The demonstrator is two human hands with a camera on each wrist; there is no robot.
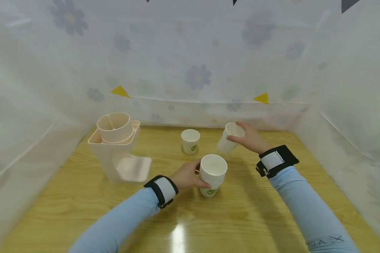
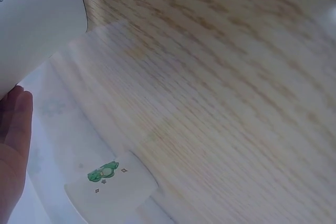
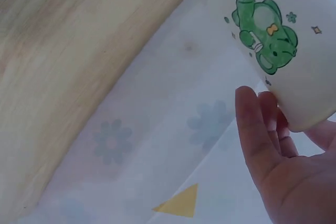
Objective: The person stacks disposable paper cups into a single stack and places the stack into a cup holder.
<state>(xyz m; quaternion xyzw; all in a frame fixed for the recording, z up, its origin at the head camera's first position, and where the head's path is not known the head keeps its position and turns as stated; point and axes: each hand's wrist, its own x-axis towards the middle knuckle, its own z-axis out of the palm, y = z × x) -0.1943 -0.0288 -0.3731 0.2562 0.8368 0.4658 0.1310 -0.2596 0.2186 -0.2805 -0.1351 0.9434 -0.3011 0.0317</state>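
Near the middle of the table, my left hand (image 1: 186, 174) grips a stack of nested white paper cups (image 1: 213, 177) that stands upright. The left wrist view shows a cup side (image 2: 39, 30) with my left fingers (image 2: 21, 124) against it. To the right and farther back, my right hand (image 1: 251, 137) holds a single white paper cup (image 1: 225, 143) near its rim, thumb and fingers on either side. That cup leans, and a green bear print (image 3: 268, 35) shows on it in the right wrist view. Another paper cup (image 1: 190, 141) stands upright behind the stack.
At the left stands a cream-coloured holder (image 1: 106, 158) with a round container (image 1: 114, 130) on top and a flat base plate (image 1: 139, 168). A flowered white sheet (image 1: 196, 70) surrounds the wooden table (image 1: 228, 225) at the back and sides.
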